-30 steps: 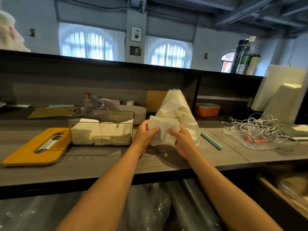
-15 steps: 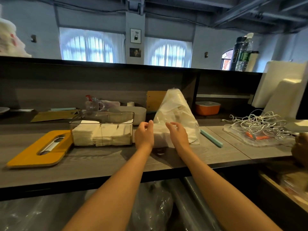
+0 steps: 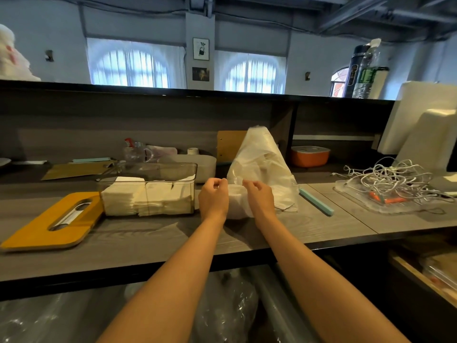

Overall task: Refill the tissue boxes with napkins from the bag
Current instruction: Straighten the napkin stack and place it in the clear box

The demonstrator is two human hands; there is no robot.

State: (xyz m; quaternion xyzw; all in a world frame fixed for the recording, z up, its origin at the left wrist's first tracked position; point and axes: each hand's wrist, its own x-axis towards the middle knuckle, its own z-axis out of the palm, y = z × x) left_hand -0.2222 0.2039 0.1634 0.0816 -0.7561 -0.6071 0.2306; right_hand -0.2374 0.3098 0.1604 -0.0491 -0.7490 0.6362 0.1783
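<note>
Head cam: both hands — left hand (image 3: pixel 214 198), right hand (image 3: pixel 259 198) — fingers curled, pinching the napkin stack (image 3: pixel 236 203) at the bag (image 3: pixel 263 169) mouth; clear tissue box (image 3: pixel 148 189) just left, lid off.

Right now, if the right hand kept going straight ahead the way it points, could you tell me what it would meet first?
Most likely the plastic bag of napkins. The right hand sits right in front of its lower part, fingers curled toward it, with a white napkin wad beside it. Depth is hard to judge; it may already be touching.
</note>
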